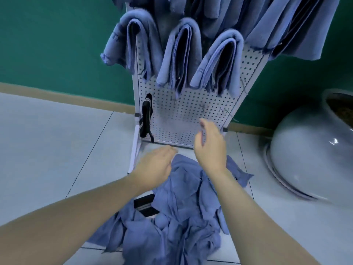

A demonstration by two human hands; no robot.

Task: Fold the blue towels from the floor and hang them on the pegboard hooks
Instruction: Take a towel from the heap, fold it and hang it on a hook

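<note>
A heap of crumpled blue towels (177, 211) lies on the floor at the foot of a white pegboard (183, 115). Folded blue towels (181, 52) hang on the pegboard's hooks in a row, with more above them. My left hand (154, 165) hovers over the heap's far left edge, fingers relaxed and holding nothing. My right hand (210, 148) is raised in front of the pegboard's lower part, fingers loose and empty. Bare metal hooks (229, 113) stick out at the lower right of the board.
A black strap-like item (146, 117) hangs on the pegboard's lower left. A large white round vessel (309, 157) sits on the floor to the right. A green wall stands behind, and pale floor tiles (57, 142) stretch to the left.
</note>
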